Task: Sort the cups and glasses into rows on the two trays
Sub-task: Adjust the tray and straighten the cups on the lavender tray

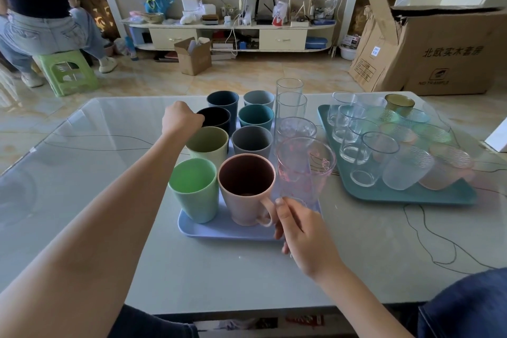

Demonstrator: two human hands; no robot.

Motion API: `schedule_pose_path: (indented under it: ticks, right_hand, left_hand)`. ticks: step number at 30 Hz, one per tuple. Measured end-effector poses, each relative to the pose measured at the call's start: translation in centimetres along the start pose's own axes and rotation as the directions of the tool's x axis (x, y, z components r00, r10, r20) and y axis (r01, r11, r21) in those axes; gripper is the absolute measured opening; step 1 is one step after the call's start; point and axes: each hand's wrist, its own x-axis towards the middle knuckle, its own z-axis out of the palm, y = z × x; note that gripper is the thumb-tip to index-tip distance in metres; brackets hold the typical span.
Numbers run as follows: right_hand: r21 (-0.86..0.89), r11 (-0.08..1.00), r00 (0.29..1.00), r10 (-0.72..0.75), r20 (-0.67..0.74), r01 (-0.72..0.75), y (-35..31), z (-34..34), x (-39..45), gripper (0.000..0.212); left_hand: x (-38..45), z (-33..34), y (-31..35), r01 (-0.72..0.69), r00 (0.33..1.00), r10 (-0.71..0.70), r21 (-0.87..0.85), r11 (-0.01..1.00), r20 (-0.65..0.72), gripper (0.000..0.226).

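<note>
Gripping black cup (216, 118); right hand (301, 230) holding pink glass (304, 170).

Near tray (208, 232): pale blue, plain.
Far tray (406, 195): teal, plain.
Mug (247, 195): pink outside, brown inside.
Front cup (193, 189): light green.
Printed glass (306, 170): pink tint, cartoon print.
Desk (109, 145): pale grey, thin dark wavy lines.
Stool (67, 71): green.
</note>
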Motion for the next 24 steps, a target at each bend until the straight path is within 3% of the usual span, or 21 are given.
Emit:
schedule_pose_path:
  ticks: [2,4,6,8,10,12,14,17,20,24]
  right_hand:
    - [0.008,1.000,0.999,-0.020,-0.047,0.021,0.2,-0.3,0.1,0.047]
    - [0.016,0.999,0.994,-0.044,-0.102,0.045,0.3,-0.7,0.2,0.042]
    - [0.022,0.998,0.993,-0.052,-0.108,0.055,0.4,-0.9,0.2,0.039]
    - [0.043,0.998,0.996,-0.049,-0.075,0.052,0.7,-1.1,0.0,0.042]
    - [0.069,0.997,0.998,-0.043,-0.046,0.046,1.0,-1.4,-0.4,0.046]
    - [0.074,0.996,0.998,-0.041,-0.041,0.044,1.5,-2.0,-1.1,0.050]
    - [0.069,0.997,0.998,-0.034,-0.051,0.037,1.8,-3.2,-1.8,0.057]
    - [0.019,0.999,0.998,-0.025,-0.063,0.026,2.0,-5.2,-2.2,0.061]
    - [0.003,0.999,0.996,-0.035,-0.088,0.035,1.7,-6.4,-1.6,0.059]
    - [0.011,0.997,0.992,-0.070,-0.108,0.072,1.1,-6.5,-0.5,0.042]
  left_hand:
    - [-0.3,-0.1,0.1,0.003,1.000,-0.003,0.018,1.000,-0.004,0.023]
    - [-0.6,-0.1,0.4,-0.006,0.996,0.016,0.108,0.994,-0.091,0.024]
    - [-1.1,-0.3,1.4,-0.071,0.973,0.112,0.201,0.977,-0.200,0.029]
    - [-1.6,-0.4,2.9,-0.244,0.937,0.285,0.207,0.948,-0.201,0.028]
    - [-2.0,0.0,4.3,-0.468,0.871,0.487,0.187,0.864,-0.069,0.027]
    - [-3.0,0.9,5.3,-0.612,0.791,0.596,0.141,0.778,0.138,0.027]
    - [-4.0,2.3,5.9,-0.647,0.746,0.597,0.111,0.754,0.296,0.030]
    - [-4.8,3.6,6.4,-0.668,0.720,0.560,0.189,0.720,0.410,0.036]
    - [-4.6,3.6,6.2,-0.686,0.717,0.523,0.331,0.648,0.461,0.036]
    - [-4.2,3.3,5.9,-0.690,0.720,0.501,0.411,0.596,0.481,0.030]
